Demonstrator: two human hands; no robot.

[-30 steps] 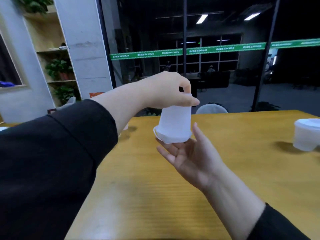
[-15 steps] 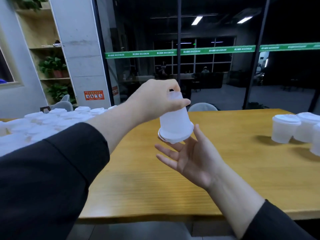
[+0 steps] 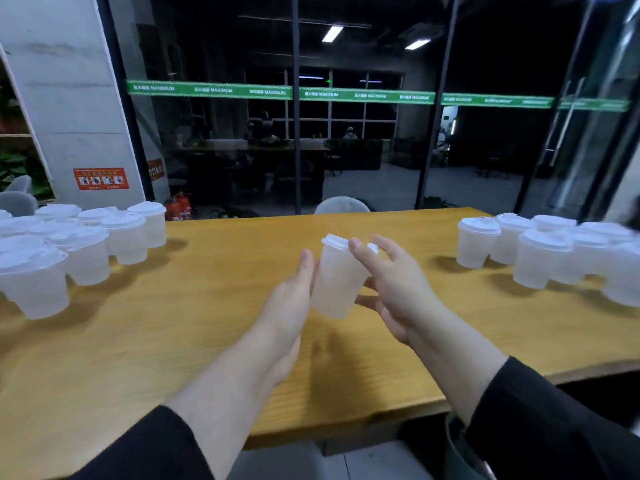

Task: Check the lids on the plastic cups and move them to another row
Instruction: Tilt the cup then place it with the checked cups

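Note:
A translucent plastic cup point(image 3: 337, 284) with a white lid point(image 3: 335, 241) is held upright above the middle of the wooden table point(image 3: 214, 306), tilted slightly. My right hand point(image 3: 398, 289) grips it from the right, thumb across the front just under the lid and lower fingers curled round its side. On the cup's left side lies my left hand point(image 3: 292, 306), its thumb straight up along the wall; its other fingers are hidden. Several lidded cups stand grouped at the left point(image 3: 86, 251) and several more at the right point(image 3: 540, 252).
The table's near edge runs just below my forearms. A grey chair back point(image 3: 341, 204) shows past the far edge, in front of a glass wall. A concrete pillar point(image 3: 69, 98) rises at the back left.
The cup was upside down, my left hand holding its base over my open right palm. It now stands lid-up, lower, with my right hand gripping it. My view has dropped and both cup groups show.

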